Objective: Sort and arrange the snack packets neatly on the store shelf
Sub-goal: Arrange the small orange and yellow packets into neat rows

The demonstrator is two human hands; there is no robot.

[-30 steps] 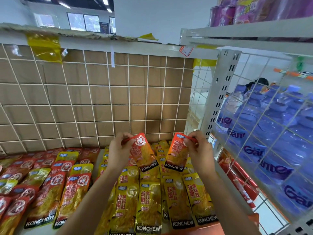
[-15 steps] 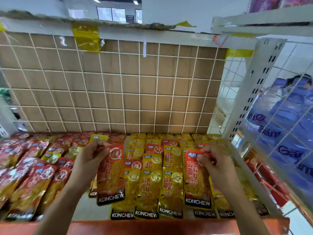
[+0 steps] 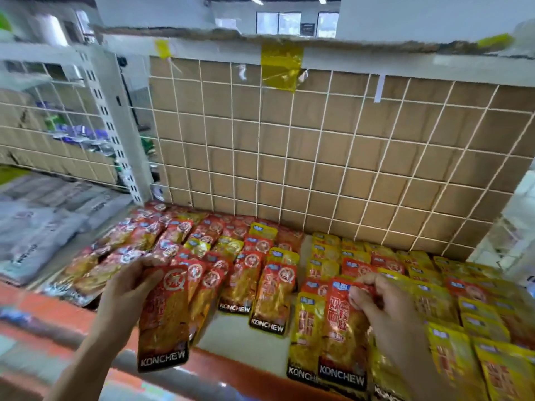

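Your left hand [image 3: 127, 287] grips a glossy red KONCHEW packet [image 3: 163, 322] by its top; your right hand [image 3: 385, 308] pinches another red packet [image 3: 343, 337] over the yellow packets [image 3: 304, 328].

Snack packets on the shelf [image 3: 240, 340].
Red packets [image 3: 244, 280] mostly overlap left, yellow packets [image 3: 451, 357] right; left hand [image 3: 127, 287] grips loose red packet [image 3: 163, 322], right hand [image 3: 388, 311] pinches another red packet [image 3: 343, 337].

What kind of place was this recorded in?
Most likely a shop aisle: rows of same-brand KONCHEW snack packets lie on a display shelf with a wire grid back and slotted upright beside it. The left hand holds a red packet, the right hand a second red packet.
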